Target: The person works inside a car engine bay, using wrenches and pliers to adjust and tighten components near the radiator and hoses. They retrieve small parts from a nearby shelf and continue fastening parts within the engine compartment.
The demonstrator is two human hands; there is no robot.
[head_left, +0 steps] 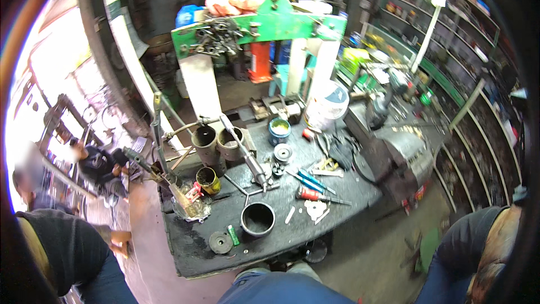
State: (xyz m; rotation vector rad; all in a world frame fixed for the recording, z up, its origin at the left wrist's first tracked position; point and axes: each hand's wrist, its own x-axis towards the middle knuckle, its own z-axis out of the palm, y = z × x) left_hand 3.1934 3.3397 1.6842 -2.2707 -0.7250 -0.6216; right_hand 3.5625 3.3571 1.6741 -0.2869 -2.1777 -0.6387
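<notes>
Neither of my hands can be made out; dark sleeves and bare arms show only at the lower left and right rims. A small patch of bare skin at the lower left is too unclear to assign. Before me stands a dark workbench (pixel 191 253). On its near part are an open metal cylinder (pixel 257 219), a round grey disc (pixel 220 242) and a small green box (pixel 233 235). Beyond lie a red-handled tool (pixel 315 195), blue-handled pliers (pixel 309 181), a silver ringed metal part (pixel 283 153) and a grease gun (pixel 254 169).
A bench vise (pixel 388 157) sits at the right end. Two upright tubes (pixel 205 143) and a yellow can (pixel 208 180) stand at the left. Behind rises a green press frame (pixel 242 25). Shelves (pixel 467 22) line the right wall. A person (pixel 98 163) sits at the left.
</notes>
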